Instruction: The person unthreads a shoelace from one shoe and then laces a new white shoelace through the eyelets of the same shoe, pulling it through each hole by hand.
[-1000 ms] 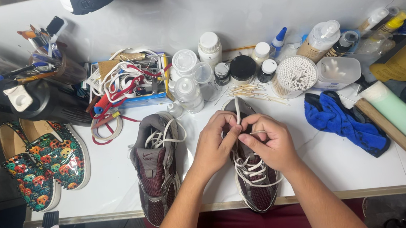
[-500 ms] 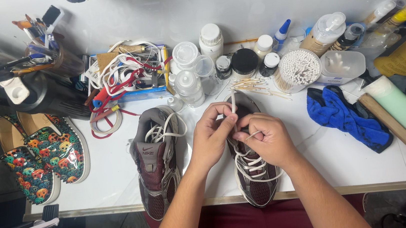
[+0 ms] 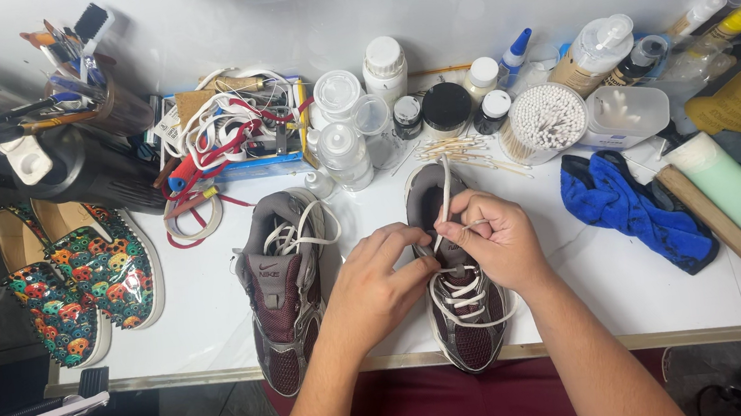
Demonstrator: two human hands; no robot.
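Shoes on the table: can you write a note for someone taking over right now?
Left hand: fingers pinch near the lace at the right sneaker's upper eyelets.
Right hand: pinches the white lace, which runs up over the sneaker's opening.
Done: lower rows are crossed.
Left: the top eyelets look unlaced, no bow.
The left sneaker lies beside it, its laces loose.

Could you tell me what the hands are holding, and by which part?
Both hands pinch the white lace of the right-hand sneaker: right hand near its upper end, left hand at the eyelets.
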